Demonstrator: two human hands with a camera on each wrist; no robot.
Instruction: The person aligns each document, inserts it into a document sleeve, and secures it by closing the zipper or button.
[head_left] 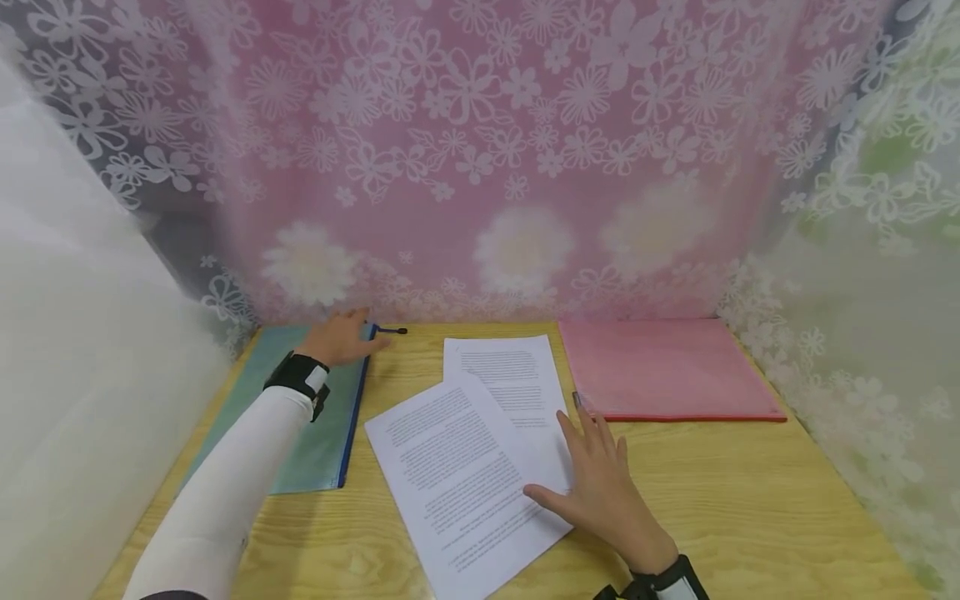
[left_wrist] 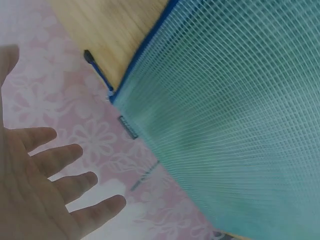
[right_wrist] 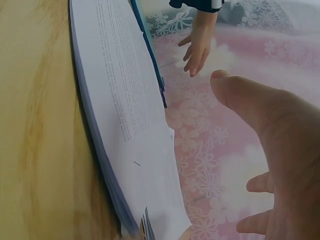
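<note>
My left hand [head_left: 339,337] hovers with spread fingers over the far end of a green mesh zip pouch [head_left: 322,446], which has a blue zip edge. The left wrist view shows that hand [left_wrist: 40,195] beside the pouch's corner, holding nothing. Over the right edge of two overlapping printed sheets is my right hand [head_left: 600,496], its fingers extended and thumb apart. The nearer sheet [head_left: 457,467] lies tilted on top of the farther sheet [head_left: 502,358]. In the right wrist view the right hand [right_wrist: 285,130] is empty, with the papers [right_wrist: 120,110] beside it.
A pink zip pouch [head_left: 667,367] with a red edge lies at the back right of the wooden table [head_left: 712,500]. A dark zip pull [head_left: 401,331] sticks out from the green pouch's far corner. Floral curtains [head_left: 487,167] hang behind and at both sides.
</note>
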